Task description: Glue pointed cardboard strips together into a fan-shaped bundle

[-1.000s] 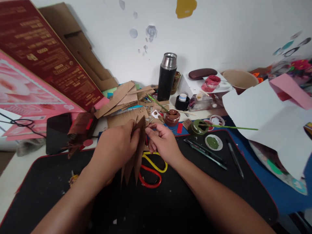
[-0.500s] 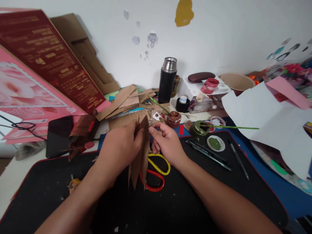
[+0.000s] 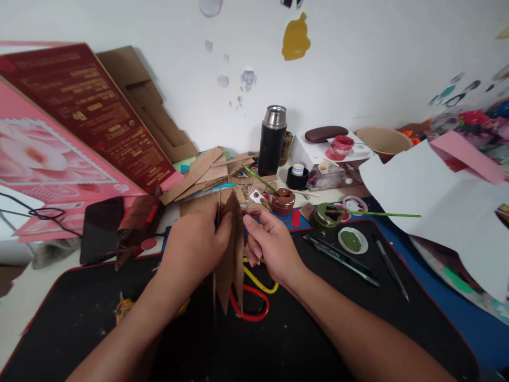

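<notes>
**Held item.** Cardboard pieces [image 3: 229, 249]: a sheaf of brown pointed cut-outs, held upright above the black mat [image 3: 79, 302], tips down, flat faces pressed together. The upright hold probably keeps the top edges level and within reach of both thumbs.

**Left hand** [image 3: 194, 246]: closed round the upper part of the sheaf, thumb on the near face and fingers wrapped behind. It carries the full weight.

**Right hand** [image 3: 274, 246]: fingers loosely curled, thumb reaching across to touch the top corner of the outermost piece. Whether it pinches that piece or only steadies it cannot be told.

**Beneath the hands.** Scissors [image 3: 254, 305]: red and yellow handles, lying flat on the mat, partly hidden by the sheaf, close enough to pick up without reaching.

**Right of the hands.**
- Brown paint pot [image 3: 283, 200], with a brush standing in it.
- Green paint pot [image 3: 326, 215], with a green brush [image 3: 377, 214] laid across its rim, likely to keep wet bristles off the mat.
- Lid with green paint [image 3: 351, 240], then a craft knife [image 3: 338, 255] and a pen [image 3: 392, 268], all laid flat.
- Sheet of white paper [image 3: 429, 196], overhanging the far right.

**Behind.**
- Heap of cardboard offcuts [image 3: 210, 167].
- Black flask [image 3: 272, 139], upright by the wall.
- Red printed box [image 3: 91, 111], leaning at the left.
- Dark tablet [image 3: 101, 228], on the pale bench [image 3: 24, 286].
</notes>
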Action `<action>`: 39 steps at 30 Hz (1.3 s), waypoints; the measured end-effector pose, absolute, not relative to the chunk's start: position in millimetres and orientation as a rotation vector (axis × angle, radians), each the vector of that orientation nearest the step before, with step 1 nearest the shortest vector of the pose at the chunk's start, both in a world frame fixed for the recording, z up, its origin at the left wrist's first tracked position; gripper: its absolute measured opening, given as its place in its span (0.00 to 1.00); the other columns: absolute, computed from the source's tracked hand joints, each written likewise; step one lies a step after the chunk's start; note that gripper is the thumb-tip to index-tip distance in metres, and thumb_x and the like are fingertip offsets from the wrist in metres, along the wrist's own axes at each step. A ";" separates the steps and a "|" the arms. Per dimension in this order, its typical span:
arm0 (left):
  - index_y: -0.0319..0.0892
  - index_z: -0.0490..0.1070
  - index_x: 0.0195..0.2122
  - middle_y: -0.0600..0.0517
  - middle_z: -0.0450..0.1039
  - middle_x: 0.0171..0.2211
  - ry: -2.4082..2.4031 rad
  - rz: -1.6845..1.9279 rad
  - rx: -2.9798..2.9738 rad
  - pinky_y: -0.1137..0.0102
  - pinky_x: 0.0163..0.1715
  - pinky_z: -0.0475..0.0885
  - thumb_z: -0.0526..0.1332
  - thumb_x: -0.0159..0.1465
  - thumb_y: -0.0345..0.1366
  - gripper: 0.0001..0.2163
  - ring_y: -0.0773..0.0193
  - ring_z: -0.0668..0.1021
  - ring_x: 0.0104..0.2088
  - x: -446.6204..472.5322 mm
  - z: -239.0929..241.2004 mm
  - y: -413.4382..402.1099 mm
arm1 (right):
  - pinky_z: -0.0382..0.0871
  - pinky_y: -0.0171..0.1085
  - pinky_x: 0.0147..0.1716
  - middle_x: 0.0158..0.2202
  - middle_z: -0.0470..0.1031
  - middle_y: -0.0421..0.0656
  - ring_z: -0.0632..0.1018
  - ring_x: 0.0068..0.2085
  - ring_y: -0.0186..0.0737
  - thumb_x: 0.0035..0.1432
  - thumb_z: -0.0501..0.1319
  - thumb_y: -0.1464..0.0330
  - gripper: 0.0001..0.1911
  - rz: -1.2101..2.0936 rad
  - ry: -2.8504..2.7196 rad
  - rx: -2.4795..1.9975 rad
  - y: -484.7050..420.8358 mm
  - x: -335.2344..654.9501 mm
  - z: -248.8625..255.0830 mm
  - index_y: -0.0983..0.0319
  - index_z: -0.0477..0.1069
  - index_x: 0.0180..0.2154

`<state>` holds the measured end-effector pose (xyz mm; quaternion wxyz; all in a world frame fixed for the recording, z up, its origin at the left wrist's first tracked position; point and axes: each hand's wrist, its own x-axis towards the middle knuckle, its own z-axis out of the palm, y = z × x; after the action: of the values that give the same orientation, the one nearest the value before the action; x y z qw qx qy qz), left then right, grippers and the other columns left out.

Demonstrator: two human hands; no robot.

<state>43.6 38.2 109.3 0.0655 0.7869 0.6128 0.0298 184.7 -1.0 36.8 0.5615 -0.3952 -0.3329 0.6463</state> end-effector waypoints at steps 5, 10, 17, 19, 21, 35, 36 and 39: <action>0.43 0.74 0.40 0.46 0.80 0.32 1.814 0.202 2.286 0.63 0.32 0.63 0.53 0.73 0.41 0.12 0.53 0.80 0.32 40.1 111.6 42.6 | 0.58 0.29 0.14 0.12 0.61 0.24 0.62 0.12 0.30 0.64 0.69 0.51 0.20 1.565 -0.756 -0.869 -3.2 183.1 38.5 0.57 0.69 0.46; 0.44 0.73 0.39 0.46 0.80 0.33 1.784 0.278 2.262 0.63 0.33 0.62 0.53 0.72 0.41 0.11 0.51 0.79 0.34 37.9 109.4 43.6 | 0.56 0.28 0.13 0.12 0.60 0.24 0.62 0.11 0.30 0.63 0.70 0.51 0.21 1.591 -0.717 -0.839 -3.8 181.9 39.9 0.58 0.70 0.47; 0.45 0.71 0.37 0.47 0.78 0.31 1.739 0.382 2.249 0.63 0.32 0.61 0.54 0.71 0.40 0.10 0.52 0.77 0.32 33.8 105.5 44.6 | 0.55 0.27 0.12 0.12 0.60 0.24 0.60 0.10 0.28 0.63 0.71 0.53 0.21 1.630 -0.681 -0.818 -4.9 180.7 39.7 0.59 0.70 0.48; 0.44 0.71 0.37 0.47 0.77 0.30 1.724 0.411 2.241 0.63 0.32 0.60 0.55 0.71 0.40 0.09 0.53 0.77 0.31 33.1 104.4 44.8 | 0.55 0.26 0.12 0.12 0.60 0.24 0.60 0.10 0.28 0.64 0.71 0.53 0.21 1.625 -0.680 -0.821 -5.3 180.3 39.5 0.59 0.70 0.48; 0.44 0.72 0.38 0.48 0.76 0.30 1.723 0.418 2.235 0.64 0.32 0.59 0.55 0.71 0.40 0.09 0.54 0.76 0.30 32.8 103.7 44.9 | 0.55 0.26 0.12 0.12 0.60 0.24 0.60 0.10 0.28 0.64 0.71 0.53 0.21 1.617 -0.675 -0.825 -5.8 179.7 39.7 0.59 0.70 0.48; 0.43 0.73 0.40 0.46 0.78 0.32 1.747 0.344 2.235 0.63 0.33 0.61 0.55 0.72 0.38 0.09 0.52 0.78 0.32 34.6 107.8 43.7 | 0.54 0.26 0.12 0.12 0.59 0.23 0.58 0.10 0.28 0.64 0.72 0.53 0.23 1.630 -0.667 -0.832 -7.2 178.9 41.4 0.60 0.70 0.50; 0.43 0.73 0.40 0.46 0.78 0.32 1.748 0.338 2.237 0.63 0.33 0.61 0.55 0.72 0.38 0.09 0.52 0.78 0.32 34.7 108.1 43.6 | 0.54 0.26 0.12 0.12 0.59 0.23 0.58 0.10 0.28 0.64 0.72 0.54 0.23 1.633 -0.668 -0.832 -7.4 178.9 41.6 0.60 0.70 0.51; 0.43 0.73 0.40 0.47 0.78 0.31 1.740 0.350 2.243 0.63 0.33 0.61 0.55 0.72 0.37 0.09 0.52 0.78 0.31 34.5 107.8 43.6 | 0.54 0.26 0.11 0.12 0.60 0.23 0.58 0.10 0.28 0.64 0.72 0.54 0.24 1.629 -0.669 -0.830 -7.9 178.5 41.2 0.60 0.70 0.52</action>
<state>34.5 43.6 107.8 0.1402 0.7764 0.6024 0.1212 178.5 -7.9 41.2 0.5625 -0.3526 -0.2840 0.6918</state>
